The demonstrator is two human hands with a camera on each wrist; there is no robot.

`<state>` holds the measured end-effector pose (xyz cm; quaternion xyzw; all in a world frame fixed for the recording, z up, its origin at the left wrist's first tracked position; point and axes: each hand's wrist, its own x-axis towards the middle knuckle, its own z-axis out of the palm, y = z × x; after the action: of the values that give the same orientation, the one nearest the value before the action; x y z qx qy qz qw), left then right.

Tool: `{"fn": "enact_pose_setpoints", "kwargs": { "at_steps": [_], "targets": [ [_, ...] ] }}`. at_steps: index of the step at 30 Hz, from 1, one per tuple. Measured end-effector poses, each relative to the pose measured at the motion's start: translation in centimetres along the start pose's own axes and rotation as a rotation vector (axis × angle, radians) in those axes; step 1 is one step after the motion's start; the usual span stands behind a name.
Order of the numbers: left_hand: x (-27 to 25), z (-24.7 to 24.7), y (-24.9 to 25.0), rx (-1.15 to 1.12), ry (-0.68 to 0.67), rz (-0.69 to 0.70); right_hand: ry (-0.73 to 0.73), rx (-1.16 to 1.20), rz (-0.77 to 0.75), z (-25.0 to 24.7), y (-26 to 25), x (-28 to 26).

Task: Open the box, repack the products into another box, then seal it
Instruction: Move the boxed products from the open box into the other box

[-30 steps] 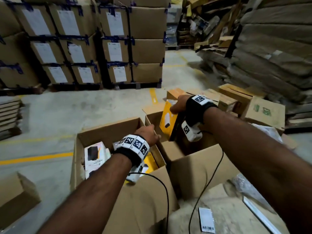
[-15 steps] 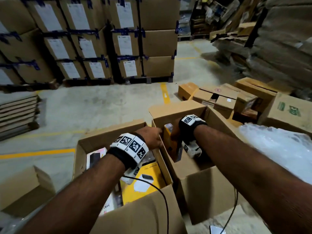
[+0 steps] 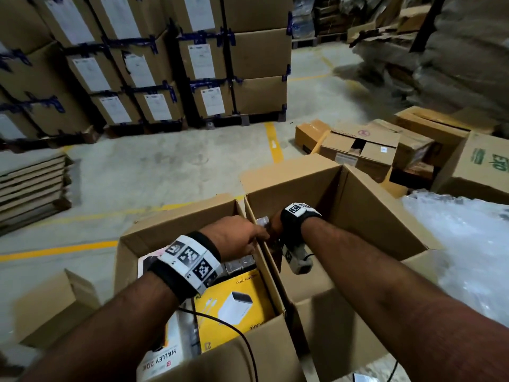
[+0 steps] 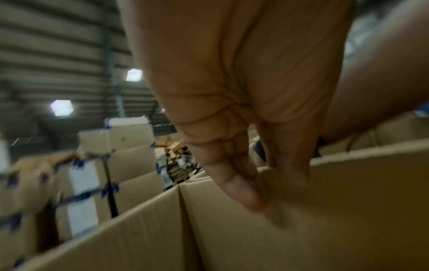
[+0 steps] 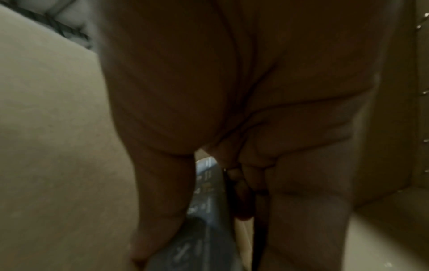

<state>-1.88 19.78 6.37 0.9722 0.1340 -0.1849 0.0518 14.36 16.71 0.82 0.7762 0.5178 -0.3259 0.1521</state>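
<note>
Left hand [image 3: 234,235] is pinching the left carton's [image 3: 176,224] 3 o'clock wall; right hand [image 3: 275,226] is reaching down inside the right carton [image 3: 366,213], gripping a product box [image 5: 204,229].

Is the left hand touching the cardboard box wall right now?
Touching. The left wrist view shows the left hand with fingers pinching the top edge of the cardboard box wall.

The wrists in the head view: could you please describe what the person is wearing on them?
Both forearms are bare, with no sleeves. The left wrist band is black, wrapped by a white strip of square black-and-white markers. The right wrist band matches it. A white camera unit hangs under the right wrist, and a thin black cable trails from the left.
</note>
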Motion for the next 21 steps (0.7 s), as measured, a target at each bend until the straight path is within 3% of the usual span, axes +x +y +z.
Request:
{"fn": "enact_pose_setpoints", "kwargs": {
  "at_steps": [4,6,15,21],
  "targets": [
    [0.3,0.1,2.0,0.332,0.124,0.055,0.108,-0.086,-0.048,0.8,0.8,-0.2],
    [0.4,0.1,2.4,0.389,0.122,0.098,0.098,-0.023,-0.076,0.6,0.6,-1.2],
    [0.6,1.0,2.6,0.298,-0.041,0.106,0.057,-0.019,-0.192,1.9,2.8,-13.8],
    [0.5,2.3,2.8,0.153,-0.005,0.082,-0.005,-0.051,-0.19,5.7,0.5,-18.9]
  ]
}}
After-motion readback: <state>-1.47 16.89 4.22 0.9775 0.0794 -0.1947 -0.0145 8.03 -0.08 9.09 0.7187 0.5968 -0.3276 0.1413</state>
